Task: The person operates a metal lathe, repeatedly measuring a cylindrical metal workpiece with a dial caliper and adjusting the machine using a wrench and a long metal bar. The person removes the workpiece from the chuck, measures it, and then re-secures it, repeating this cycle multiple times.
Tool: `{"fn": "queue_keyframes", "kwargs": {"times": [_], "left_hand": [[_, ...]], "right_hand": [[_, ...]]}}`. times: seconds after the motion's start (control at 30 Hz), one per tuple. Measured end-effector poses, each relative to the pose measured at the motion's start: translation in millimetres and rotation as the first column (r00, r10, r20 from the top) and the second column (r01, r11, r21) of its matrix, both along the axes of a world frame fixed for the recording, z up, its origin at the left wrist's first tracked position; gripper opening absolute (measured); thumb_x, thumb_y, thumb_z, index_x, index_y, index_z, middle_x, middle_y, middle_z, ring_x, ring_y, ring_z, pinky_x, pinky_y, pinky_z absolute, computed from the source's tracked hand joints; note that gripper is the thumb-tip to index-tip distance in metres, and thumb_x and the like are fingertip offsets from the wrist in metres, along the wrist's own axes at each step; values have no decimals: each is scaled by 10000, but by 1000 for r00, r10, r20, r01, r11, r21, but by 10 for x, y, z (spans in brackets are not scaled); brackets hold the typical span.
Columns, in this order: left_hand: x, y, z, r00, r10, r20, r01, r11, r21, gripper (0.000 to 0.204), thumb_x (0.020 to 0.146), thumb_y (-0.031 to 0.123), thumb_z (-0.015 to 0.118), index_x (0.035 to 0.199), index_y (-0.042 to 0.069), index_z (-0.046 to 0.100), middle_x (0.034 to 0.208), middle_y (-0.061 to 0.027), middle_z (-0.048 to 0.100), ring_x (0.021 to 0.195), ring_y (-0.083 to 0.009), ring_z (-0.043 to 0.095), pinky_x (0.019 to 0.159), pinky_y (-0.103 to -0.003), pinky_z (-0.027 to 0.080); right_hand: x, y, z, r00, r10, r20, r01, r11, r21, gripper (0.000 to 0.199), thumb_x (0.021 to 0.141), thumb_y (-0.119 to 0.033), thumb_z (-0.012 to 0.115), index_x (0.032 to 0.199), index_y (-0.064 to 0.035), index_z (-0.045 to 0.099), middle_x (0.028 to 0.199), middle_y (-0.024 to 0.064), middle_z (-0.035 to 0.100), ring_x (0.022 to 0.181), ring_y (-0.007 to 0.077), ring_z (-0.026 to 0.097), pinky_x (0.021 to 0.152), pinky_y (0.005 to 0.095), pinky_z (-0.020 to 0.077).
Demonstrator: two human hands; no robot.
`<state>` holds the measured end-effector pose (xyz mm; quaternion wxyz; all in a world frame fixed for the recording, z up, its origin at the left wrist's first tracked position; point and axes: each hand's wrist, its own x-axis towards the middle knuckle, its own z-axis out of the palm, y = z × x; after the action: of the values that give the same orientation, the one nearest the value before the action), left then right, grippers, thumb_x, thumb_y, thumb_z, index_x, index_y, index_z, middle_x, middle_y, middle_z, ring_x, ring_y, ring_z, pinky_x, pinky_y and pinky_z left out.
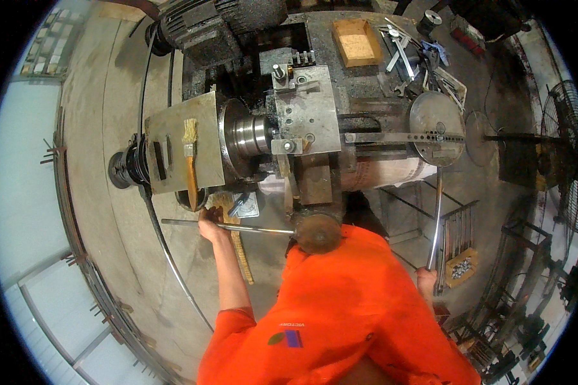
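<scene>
My left hand [210, 223] is closed around a long metal bar [257, 228], which runs sideways toward a round brown disc [318, 233] in front of my body. At far right, my right hand [425, 280] grips the lower end of a shiny metal lever [437, 221] that rises toward a round plate on the machine. Between them, on the lathe, a shiny ringed metal cylinder [250, 135] sits at the chuck [230, 136]. Beside it stands a flat metal tool block [308, 109]. A wooden-handled brush [191, 163] lies on the metal cover [173, 119] above my left hand.
An electric motor [221, 29] stands at the back left. A wooden tray [356, 43] and several hand tools [401, 54] lie at the back right. A box of small metal parts [461, 267] sits low at right, near a fan [560, 135]. A broom [237, 247] lies below my left hand.
</scene>
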<state>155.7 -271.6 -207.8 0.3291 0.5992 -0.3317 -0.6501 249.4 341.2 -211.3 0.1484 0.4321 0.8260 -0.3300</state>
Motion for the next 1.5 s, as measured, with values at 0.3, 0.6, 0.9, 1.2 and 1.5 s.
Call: {"fn": "queue_keyframes", "kwargs": {"times": [0.3,0.6,0.9,1.2,1.5], "left_hand": [[22,-20,-36,998,-17,-65,17,1000,7,195,823,143,489,851,-44,442,739,-120,489,544,-193,473,532,-322,468],[67,-72,-128,996,-32,-84,33,999,13,208,820,147,487,849,-55,446,753,-132,492,594,-216,498,592,-337,489],[48,-45,-79,999,-12,-45,13,1000,4,224,826,162,486,866,-57,464,753,-138,511,609,-241,523,592,-336,487],[45,-39,-65,999,-22,-37,23,1000,3,213,817,146,486,852,-63,470,747,-132,512,607,-241,534,575,-330,491],[58,-58,-99,999,-7,-54,7,1000,3,213,818,152,493,845,-59,474,731,-131,513,573,-229,520,579,-333,499]], "right_hand": [[-119,-212,155,997,-77,5,76,994,76,214,632,-148,562,601,45,475,550,62,438,532,169,400,506,305,366],[102,68,-146,997,-66,-25,67,998,18,189,627,-131,561,591,32,473,549,46,434,522,153,386,479,304,337],[163,109,-169,994,8,-112,-16,997,-69,170,613,-127,570,643,21,493,567,35,448,520,141,393,472,291,333],[4,-68,-34,998,-69,6,69,997,37,163,610,-130,567,667,12,513,590,36,467,525,139,407,478,285,343],[-29,-123,75,992,-33,-125,17,992,-129,140,607,-120,544,543,-8,490,523,2,404,496,126,356,463,269,296]]}}
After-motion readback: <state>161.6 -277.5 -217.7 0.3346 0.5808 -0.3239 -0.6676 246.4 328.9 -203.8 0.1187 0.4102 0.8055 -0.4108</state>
